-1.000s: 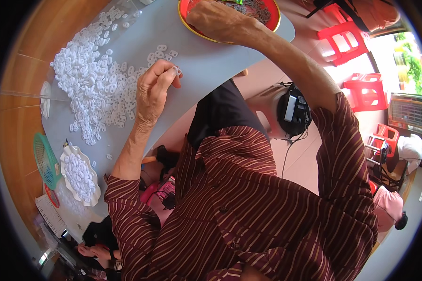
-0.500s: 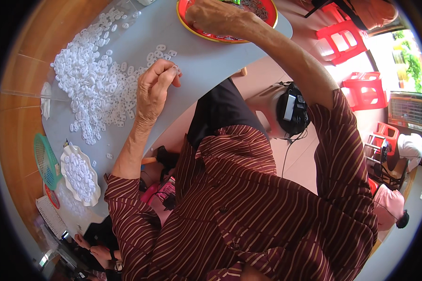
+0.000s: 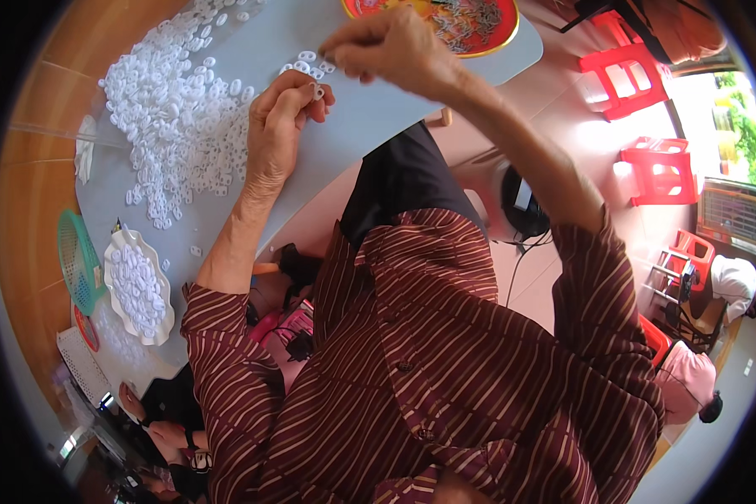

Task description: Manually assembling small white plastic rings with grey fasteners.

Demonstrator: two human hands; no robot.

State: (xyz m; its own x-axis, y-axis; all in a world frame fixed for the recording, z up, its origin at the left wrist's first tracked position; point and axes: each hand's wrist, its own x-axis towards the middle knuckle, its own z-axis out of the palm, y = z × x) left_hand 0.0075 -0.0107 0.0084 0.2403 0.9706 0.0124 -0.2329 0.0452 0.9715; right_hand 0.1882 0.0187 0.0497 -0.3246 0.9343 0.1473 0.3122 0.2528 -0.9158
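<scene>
My left hand (image 3: pixel 279 126) is closed in a pinch above the table edge, and a small white plastic piece with a hole (image 3: pixel 318 91) shows between its thumb and forefinger. My right hand (image 3: pixel 403 55) hangs just to the right of it, apart from it, with thumb and fingers drawn together. Whatever those fingertips hold is too small to make out. Behind the right hand stands a red tray with a yellow rim (image 3: pixel 515 32), with many small metal parts (image 3: pixel 475 23) in it. A few loose white pieces (image 3: pixel 308 57) lie beyond the left hand.
A big heap of white plastic pieces (image 3: pixel 172 109) spreads over the grey table (image 3: pixel 332 143). At left are a scalloped white dish (image 3: pixel 166 323) of similar pieces and a green basket (image 3: pixel 77 260). Red stools (image 3: pixel 622 80) stand on the floor at right. Other people's hands (image 3: pixel 164 433) show lower left.
My right hand has come out of the red tray, moving left and nearer to my left hand. My left hand has risen slightly and still pinches. The view has shifted a little.
</scene>
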